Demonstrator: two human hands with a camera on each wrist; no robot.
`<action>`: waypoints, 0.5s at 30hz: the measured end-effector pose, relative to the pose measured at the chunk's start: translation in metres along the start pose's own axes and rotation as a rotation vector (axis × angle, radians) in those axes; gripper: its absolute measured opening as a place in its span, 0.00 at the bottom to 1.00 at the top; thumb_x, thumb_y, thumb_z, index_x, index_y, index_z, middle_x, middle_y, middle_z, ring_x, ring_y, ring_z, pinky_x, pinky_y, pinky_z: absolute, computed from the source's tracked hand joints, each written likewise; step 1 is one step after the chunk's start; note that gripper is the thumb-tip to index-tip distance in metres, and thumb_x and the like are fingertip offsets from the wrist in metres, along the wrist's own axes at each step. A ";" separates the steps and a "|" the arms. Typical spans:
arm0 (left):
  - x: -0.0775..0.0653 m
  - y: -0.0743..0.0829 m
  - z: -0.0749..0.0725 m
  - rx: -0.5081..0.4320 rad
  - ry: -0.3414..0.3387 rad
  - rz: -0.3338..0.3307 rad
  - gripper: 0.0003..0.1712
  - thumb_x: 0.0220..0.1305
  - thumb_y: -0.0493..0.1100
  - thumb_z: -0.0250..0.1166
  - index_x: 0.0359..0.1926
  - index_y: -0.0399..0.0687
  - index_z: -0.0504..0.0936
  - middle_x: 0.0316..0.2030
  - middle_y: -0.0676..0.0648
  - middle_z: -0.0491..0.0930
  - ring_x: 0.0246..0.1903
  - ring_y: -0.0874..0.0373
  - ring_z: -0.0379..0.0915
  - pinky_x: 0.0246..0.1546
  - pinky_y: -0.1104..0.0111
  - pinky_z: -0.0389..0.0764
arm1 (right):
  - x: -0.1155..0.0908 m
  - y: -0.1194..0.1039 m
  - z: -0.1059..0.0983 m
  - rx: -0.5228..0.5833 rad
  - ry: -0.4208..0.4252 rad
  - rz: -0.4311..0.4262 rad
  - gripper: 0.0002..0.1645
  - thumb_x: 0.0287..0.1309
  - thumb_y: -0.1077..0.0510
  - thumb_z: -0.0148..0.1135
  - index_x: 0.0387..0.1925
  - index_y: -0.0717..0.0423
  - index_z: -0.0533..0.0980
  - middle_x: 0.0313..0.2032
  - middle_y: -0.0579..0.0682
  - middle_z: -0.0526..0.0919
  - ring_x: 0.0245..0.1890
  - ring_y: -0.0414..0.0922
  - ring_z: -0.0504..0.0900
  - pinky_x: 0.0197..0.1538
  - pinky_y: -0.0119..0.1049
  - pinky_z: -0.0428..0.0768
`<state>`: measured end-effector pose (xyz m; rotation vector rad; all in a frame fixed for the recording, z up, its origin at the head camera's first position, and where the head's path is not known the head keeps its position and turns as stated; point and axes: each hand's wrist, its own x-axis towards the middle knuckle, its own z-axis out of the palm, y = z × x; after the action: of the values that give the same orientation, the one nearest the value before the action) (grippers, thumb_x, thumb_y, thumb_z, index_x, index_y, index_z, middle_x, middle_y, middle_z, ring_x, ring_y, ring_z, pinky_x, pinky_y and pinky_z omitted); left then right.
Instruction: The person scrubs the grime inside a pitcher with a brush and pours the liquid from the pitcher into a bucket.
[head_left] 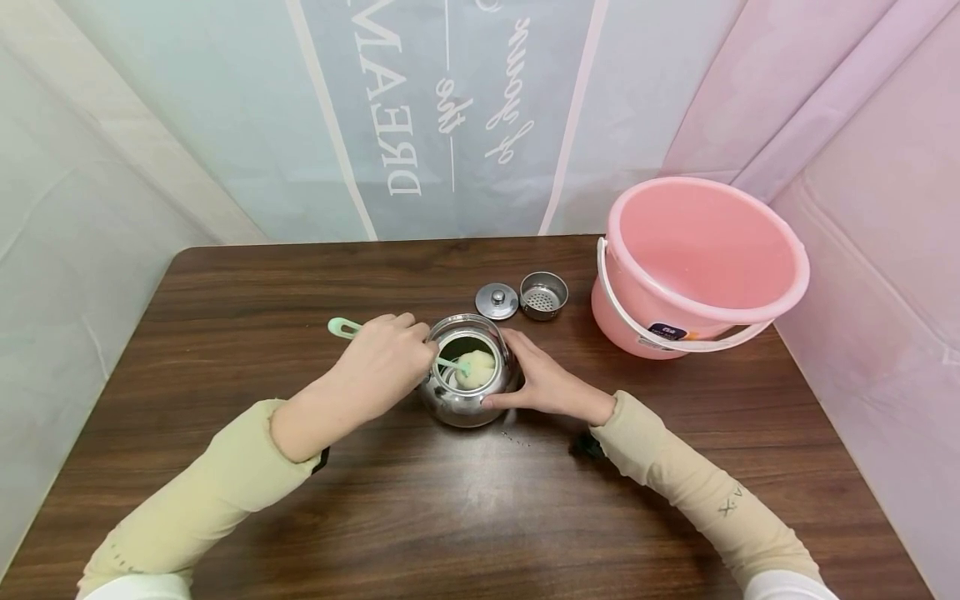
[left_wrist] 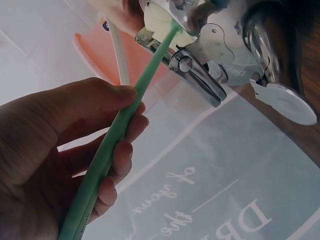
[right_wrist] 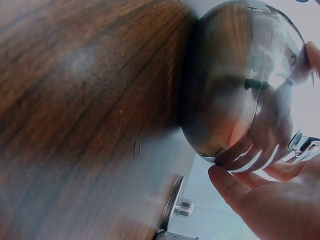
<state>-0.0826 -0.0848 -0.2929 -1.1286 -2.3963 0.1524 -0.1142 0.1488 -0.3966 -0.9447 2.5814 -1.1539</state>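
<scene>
A shiny steel teapot (head_left: 459, 408) stands uncovered on the table, its mouth facing up. My left hand (head_left: 392, 360) curls round the green handle of a sponge brush (head_left: 343, 327); in the left wrist view the handle (left_wrist: 120, 125) runs across the fingers toward the pot. The brush's pale yellow sponge head (head_left: 476, 369) is inside the teapot's mouth. My right hand (head_left: 551, 382) holds the pot's right side, thumb at the front and fingers round the back. In the right wrist view, fingertips touch the rounded body of the teapot (right_wrist: 240, 85).
Behind the pot lie its round knobbed lid (head_left: 497, 301) and a small perforated steel strainer (head_left: 543, 296), side by side. A pink bucket (head_left: 622, 321) with a white handle stands at the back right of the brown wooden table (head_left: 247, 333). Small droplets lie in front of the pot.
</scene>
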 end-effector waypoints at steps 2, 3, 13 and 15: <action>-0.001 -0.002 0.000 -0.011 0.006 0.006 0.13 0.41 0.28 0.63 0.10 0.47 0.74 0.12 0.49 0.67 0.15 0.54 0.62 0.15 0.70 0.60 | 0.000 0.000 0.000 0.005 0.000 0.003 0.57 0.38 0.40 0.72 0.65 0.55 0.54 0.60 0.52 0.62 0.60 0.44 0.63 0.61 0.43 0.62; -0.002 -0.003 -0.001 -0.013 0.007 0.009 0.13 0.40 0.29 0.63 0.10 0.47 0.73 0.12 0.50 0.67 0.15 0.54 0.62 0.15 0.70 0.60 | 0.000 0.000 0.000 0.007 0.000 0.004 0.57 0.38 0.40 0.72 0.65 0.55 0.54 0.60 0.52 0.62 0.60 0.44 0.63 0.61 0.43 0.62; -0.005 -0.009 -0.005 -0.033 -0.016 0.027 0.15 0.36 0.28 0.64 0.08 0.50 0.71 0.12 0.51 0.66 0.15 0.55 0.61 0.15 0.70 0.61 | 0.001 -0.002 -0.001 -0.010 0.008 -0.008 0.57 0.37 0.42 0.73 0.64 0.59 0.55 0.60 0.54 0.63 0.60 0.46 0.63 0.61 0.44 0.63; -0.006 -0.009 -0.006 -0.035 -0.018 0.030 0.14 0.36 0.28 0.64 0.08 0.50 0.72 0.12 0.51 0.66 0.15 0.55 0.60 0.15 0.70 0.61 | 0.001 -0.002 -0.001 -0.010 0.009 -0.009 0.57 0.37 0.42 0.73 0.64 0.59 0.55 0.60 0.54 0.63 0.60 0.46 0.63 0.61 0.44 0.63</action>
<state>-0.0834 -0.0957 -0.2871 -1.1838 -2.4072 0.1313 -0.1144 0.1473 -0.3945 -0.9565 2.5950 -1.1516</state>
